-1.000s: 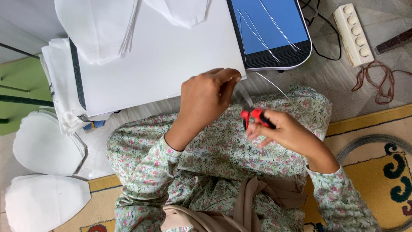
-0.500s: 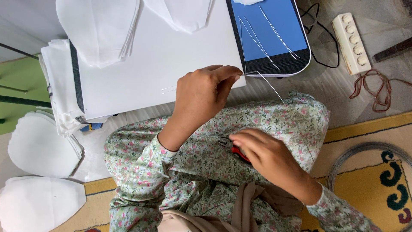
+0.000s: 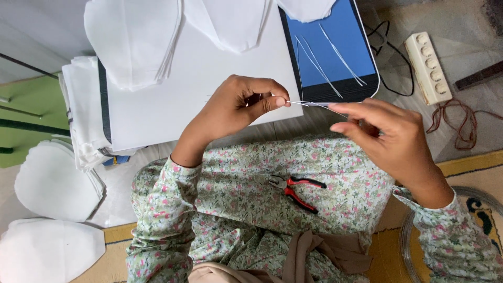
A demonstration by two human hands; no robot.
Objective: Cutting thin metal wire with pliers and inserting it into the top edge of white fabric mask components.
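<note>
My left hand (image 3: 238, 107) pinches one end of a thin silver wire (image 3: 314, 104) between thumb and forefinger. My right hand (image 3: 390, 139) grips the other end of the same wire, so it stretches level between the two hands just below the blue board. Red-handled pliers (image 3: 296, 188) lie loose on my floral-clothed lap (image 3: 246, 178), below both hands and touched by neither.
A blue board (image 3: 335, 57) holds several cut wires. White sheet (image 3: 194, 89) and petal-shaped white fabric pieces (image 3: 131, 42) lie ahead; more white pieces (image 3: 52, 183) are stacked at left. A power strip (image 3: 428, 68) and a brown cord (image 3: 461, 123) sit at right.
My right hand has put the pliers down on my lap and risen to take hold of the wire's free end. My left hand stays pinched on the wire.
</note>
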